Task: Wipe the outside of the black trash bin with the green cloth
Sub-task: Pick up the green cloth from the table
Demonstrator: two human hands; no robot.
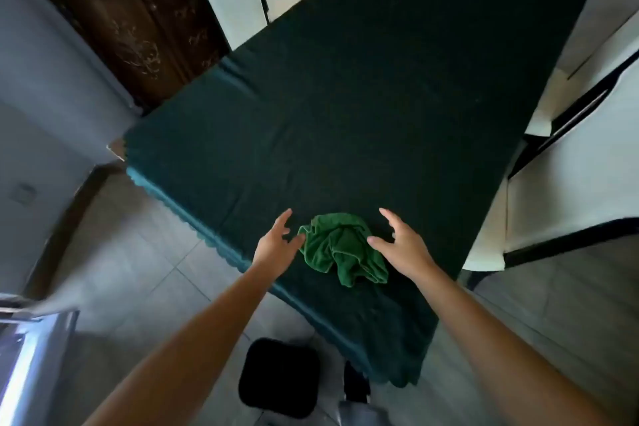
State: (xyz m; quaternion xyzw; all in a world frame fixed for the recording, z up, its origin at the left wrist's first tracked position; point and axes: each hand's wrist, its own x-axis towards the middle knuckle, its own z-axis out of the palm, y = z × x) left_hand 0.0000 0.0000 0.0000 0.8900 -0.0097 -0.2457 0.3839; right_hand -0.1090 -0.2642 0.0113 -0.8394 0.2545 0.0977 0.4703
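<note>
From the head camera, the green cloth [342,247] lies crumpled on the dark-covered table [345,97] near its front edge, with the left hand [276,242] and right hand [403,242] on either side, fingers spread and holding nothing. The black trash bin [279,376] stands on the floor below the table's edge; its inside looks only dark, so I cannot tell what it holds.

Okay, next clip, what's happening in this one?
A person stands at a table draped in a dark green tablecloth, both arms stretched out. The left hand and right hand are open, one on each side of a crumpled green cloth lying near the table's edge; neither grips it. The black trash bin sits on the floor below, untouched, so wiping has not started.
</note>
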